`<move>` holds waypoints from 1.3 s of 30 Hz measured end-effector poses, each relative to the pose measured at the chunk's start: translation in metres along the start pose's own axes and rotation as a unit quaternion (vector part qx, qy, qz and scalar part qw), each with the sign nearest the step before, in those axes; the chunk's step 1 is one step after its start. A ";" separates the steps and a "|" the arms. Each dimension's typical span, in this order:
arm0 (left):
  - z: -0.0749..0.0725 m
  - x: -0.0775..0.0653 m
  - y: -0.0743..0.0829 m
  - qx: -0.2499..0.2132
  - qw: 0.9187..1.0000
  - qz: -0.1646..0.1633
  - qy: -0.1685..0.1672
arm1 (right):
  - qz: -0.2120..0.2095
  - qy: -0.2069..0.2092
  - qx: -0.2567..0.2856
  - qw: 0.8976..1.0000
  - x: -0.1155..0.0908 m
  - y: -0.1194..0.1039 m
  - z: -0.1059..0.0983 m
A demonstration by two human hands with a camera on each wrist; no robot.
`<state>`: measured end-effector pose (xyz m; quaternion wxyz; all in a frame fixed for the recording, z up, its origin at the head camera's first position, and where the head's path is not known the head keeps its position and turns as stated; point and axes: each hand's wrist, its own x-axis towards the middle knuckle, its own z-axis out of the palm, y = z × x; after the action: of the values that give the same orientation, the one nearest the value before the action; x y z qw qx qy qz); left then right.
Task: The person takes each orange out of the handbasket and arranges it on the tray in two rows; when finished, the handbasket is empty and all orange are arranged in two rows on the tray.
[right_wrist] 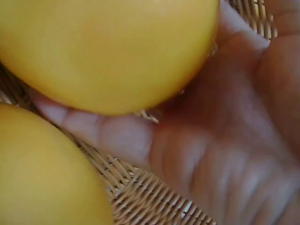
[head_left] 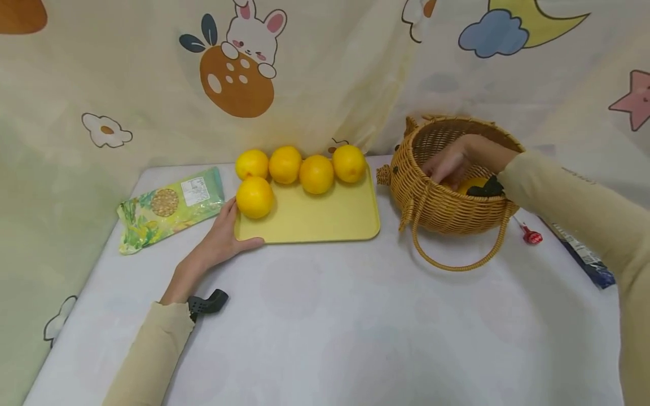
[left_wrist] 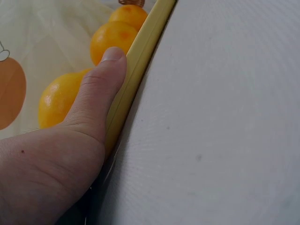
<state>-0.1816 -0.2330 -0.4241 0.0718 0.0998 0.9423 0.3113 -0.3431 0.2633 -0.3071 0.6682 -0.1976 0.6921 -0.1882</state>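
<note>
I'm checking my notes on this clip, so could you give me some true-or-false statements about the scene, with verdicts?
1. The left hand touches the tray. True.
2. The right hand is inside the basket. True.
3. The tray holds only three fruits. False: five fruits are on it.
4. In the head view, the basket stands left of the tray. False: it stands to the right.
5. The lollipop lies outside the basket. True.
6. The basket holds no fruit. False: the right wrist view shows at least two fruits in it.
</note>
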 end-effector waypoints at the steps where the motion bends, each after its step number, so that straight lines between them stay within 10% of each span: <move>1: 0.000 -0.001 0.000 -0.001 1.000 0.001 0.000 | -0.011 0.002 0.001 1.000 -0.001 -0.001 0.000; 15: -0.001 0.000 -0.001 -0.003 1.000 0.004 0.000 | -0.085 0.158 -0.046 0.983 -0.072 0.000 -0.002; 21: 0.001 0.000 -0.002 -0.003 1.000 -0.002 -0.007 | -0.229 0.329 -0.014 0.916 -0.104 0.004 0.014; 27: -0.001 0.001 -0.003 -0.001 1.000 0.004 -0.004 | -0.479 0.296 0.031 0.826 -0.092 -0.032 0.038; 39: -0.003 0.000 -0.004 -0.007 1.000 0.007 0.003 | -0.458 0.364 0.044 0.810 -0.002 -0.117 0.100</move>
<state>-0.1828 -0.2373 -0.4243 0.0675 0.1046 0.9398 0.3183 -0.2402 0.1655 -0.2475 0.2117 -0.3793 0.7051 -0.5606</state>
